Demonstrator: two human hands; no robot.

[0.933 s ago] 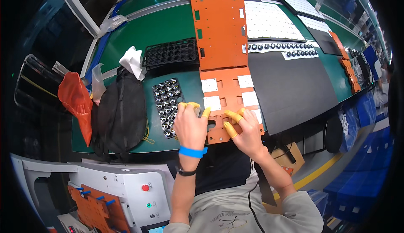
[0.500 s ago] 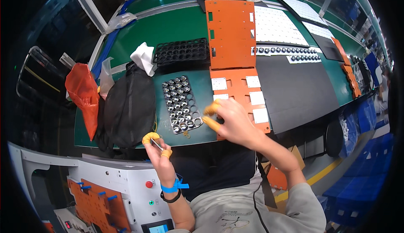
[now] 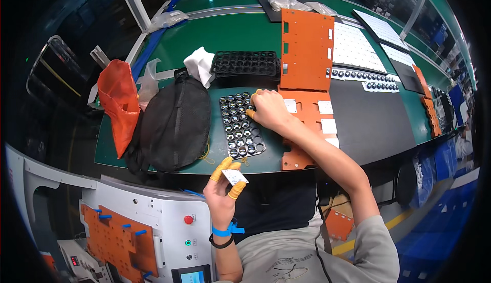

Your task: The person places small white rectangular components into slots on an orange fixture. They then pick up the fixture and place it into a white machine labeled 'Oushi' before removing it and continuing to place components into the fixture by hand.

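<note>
My left hand, with yellow finger cots, pinches a small square white plate between thumb and fingers, its dotted face turned up. My right hand, also in yellow finger cots, reaches over the far right side of a tray of round black parts. Its thumb and forefinger curl at the parts there; what lies between them is hidden. Some tray holes on the near right hold no part. Beside the tray lies an orange fixture bearing several square white plates, partly covered by my right forearm.
An upright orange panel stands behind the fixture. A black tray sits at the back, a black bag and an orange bag at left. To the right is a dark mat; a white machine stands at lower left.
My right hand has gone from beside the fixture to the tray's far right side. My left hand has risen and turned, showing the plate's face. The whole view has shifted.
</note>
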